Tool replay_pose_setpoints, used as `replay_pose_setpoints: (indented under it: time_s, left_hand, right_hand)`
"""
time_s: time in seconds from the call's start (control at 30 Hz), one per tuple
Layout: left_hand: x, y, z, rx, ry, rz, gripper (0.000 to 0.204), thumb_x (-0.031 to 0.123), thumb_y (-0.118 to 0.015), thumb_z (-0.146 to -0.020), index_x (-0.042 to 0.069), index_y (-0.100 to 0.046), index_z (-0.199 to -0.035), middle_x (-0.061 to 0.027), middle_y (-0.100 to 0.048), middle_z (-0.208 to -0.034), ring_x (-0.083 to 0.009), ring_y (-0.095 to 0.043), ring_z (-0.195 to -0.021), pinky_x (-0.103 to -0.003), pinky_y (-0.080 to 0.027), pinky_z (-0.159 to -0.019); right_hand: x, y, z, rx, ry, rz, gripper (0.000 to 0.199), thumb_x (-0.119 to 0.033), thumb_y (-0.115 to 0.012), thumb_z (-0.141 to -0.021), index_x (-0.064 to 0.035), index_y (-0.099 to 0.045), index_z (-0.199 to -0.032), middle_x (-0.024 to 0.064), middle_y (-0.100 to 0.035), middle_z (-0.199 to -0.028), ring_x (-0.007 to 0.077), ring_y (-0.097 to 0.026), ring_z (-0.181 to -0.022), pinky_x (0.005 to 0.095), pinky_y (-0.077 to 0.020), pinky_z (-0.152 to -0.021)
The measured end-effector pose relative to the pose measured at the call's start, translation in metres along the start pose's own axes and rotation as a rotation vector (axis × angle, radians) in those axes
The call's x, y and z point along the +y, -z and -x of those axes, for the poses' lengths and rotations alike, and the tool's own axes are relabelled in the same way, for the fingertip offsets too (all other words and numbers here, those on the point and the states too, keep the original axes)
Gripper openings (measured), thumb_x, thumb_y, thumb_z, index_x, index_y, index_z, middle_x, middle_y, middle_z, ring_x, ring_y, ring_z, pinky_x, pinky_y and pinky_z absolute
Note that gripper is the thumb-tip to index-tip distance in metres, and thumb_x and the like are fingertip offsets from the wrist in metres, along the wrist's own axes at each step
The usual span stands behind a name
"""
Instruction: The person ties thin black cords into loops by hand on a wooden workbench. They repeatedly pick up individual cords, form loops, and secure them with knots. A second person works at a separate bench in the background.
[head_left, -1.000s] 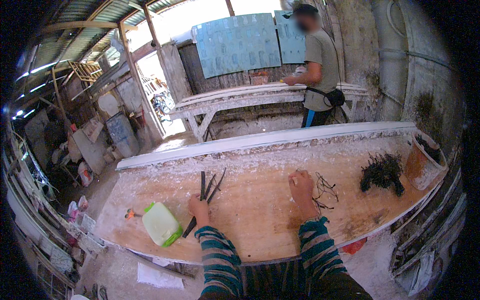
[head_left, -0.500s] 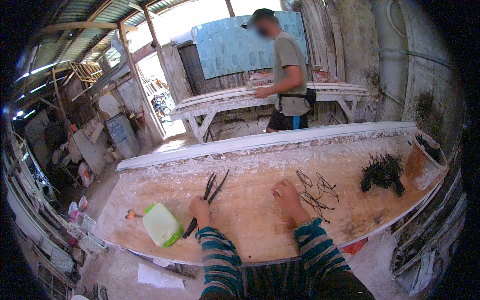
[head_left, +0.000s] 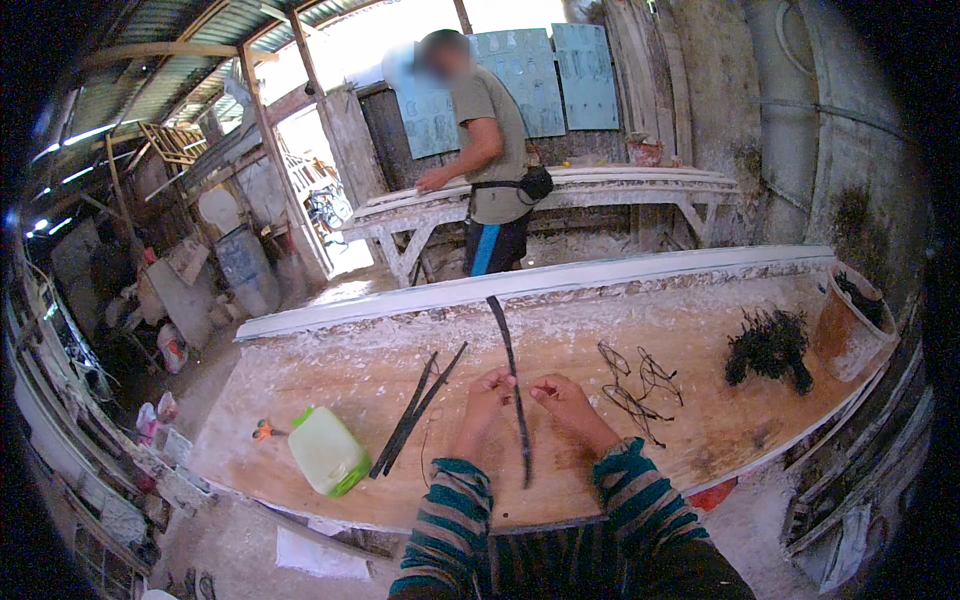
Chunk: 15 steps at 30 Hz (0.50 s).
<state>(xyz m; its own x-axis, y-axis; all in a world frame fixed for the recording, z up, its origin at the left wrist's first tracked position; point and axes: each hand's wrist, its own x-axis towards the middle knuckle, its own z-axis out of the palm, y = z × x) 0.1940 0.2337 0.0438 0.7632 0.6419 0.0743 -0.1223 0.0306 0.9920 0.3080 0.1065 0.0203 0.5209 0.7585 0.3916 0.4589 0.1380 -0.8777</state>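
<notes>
My left hand [head_left: 485, 408] pinches a long black strip [head_left: 504, 335] near its middle. The strip stands over the table, its upper end at the white edge piece and its lower end toward me. Close to the strip's right side is my right hand [head_left: 568, 408], fingers curled together; whatever they hold, if anything, is too small to make out. Several more black strips [head_left: 415, 415] lie on the wood left of my hands. To the right are loops of thin black cord [head_left: 640, 390], and farther right a tangled black bundle [head_left: 770, 345].
A pale container with green ends [head_left: 328, 452] lies at the left beside orange-handled scissors [head_left: 265, 430]. At the right stands a dirty bucket [head_left: 845, 335] with black material inside. A long white strip [head_left: 540, 283] edges the table's far side. Beyond it, a person [head_left: 495, 150] stands at another bench [head_left: 640, 190].
My left hand has lifted one black strip off the table and moved right, beside my right hand. The person behind has stepped left.
</notes>
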Motion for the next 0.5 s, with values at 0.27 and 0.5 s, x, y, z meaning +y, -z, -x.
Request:
replay_pose_setpoints:
  time_s: [0.27, 0.5]
  left_hand:
    - [-0.001, -0.025, 0.013, -0.111, 0.057, 0.123, 0.019, 0.015, -0.056, -0.084, 0.008, -0.057, -0.102, 0.0037, -0.058, -0.086, -0.0056, -0.051, -0.076, -0.020, -0.039, -0.061]
    - [-0.009, -0.019, 0.008, -0.125, 0.062, 0.136, 0.019, 0.017, -0.057, -0.083, 0.010, -0.057, -0.101, 0.0056, -0.057, -0.088, -0.0054, -0.049, -0.073, -0.021, -0.035, -0.058]
  right_hand:
    - [-0.007, 0.001, -0.001, -0.007, -0.102, -0.123, 0.018, -0.019, -0.059, -0.081, -0.0010, -0.061, -0.084, 0.0071, -0.062, -0.077, 0.0149, -0.056, -0.073, 0.0294, -0.0433, -0.068]
    - [-0.012, 0.005, 0.000, -0.027, -0.096, -0.103, 0.011, -0.008, -0.056, -0.082, 0.0012, -0.061, -0.085, 0.0012, -0.061, -0.077, 0.0080, -0.054, -0.071, 0.0223, -0.0428, -0.066]
